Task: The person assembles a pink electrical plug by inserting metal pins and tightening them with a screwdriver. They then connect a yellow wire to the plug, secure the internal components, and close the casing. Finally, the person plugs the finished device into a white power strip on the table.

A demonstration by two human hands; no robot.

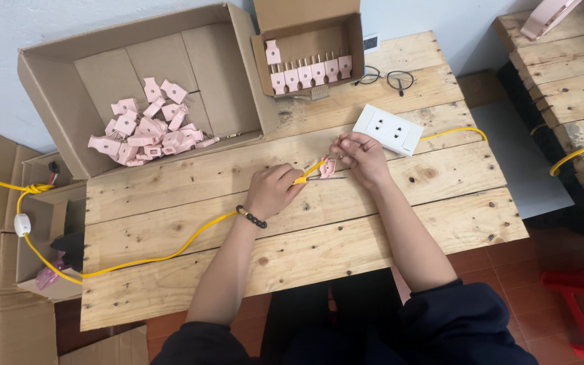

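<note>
Tabletop box (55, 74) of pink plugs (144, 128)

- Yellow cable (170, 253): thin, curving across the wooden counter (346, 250), its end lifted and pinched.
- Pink plug (328, 167): small, held just above the counter at the cable's end.

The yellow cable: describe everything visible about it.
The yellow cable is thin, glossy and plastic-sheathed. From a knot at the left, near a white inline switch, it curves across the wooden table into the left hand, which grips its end close to a pink plug part held by the right hand.
</note>
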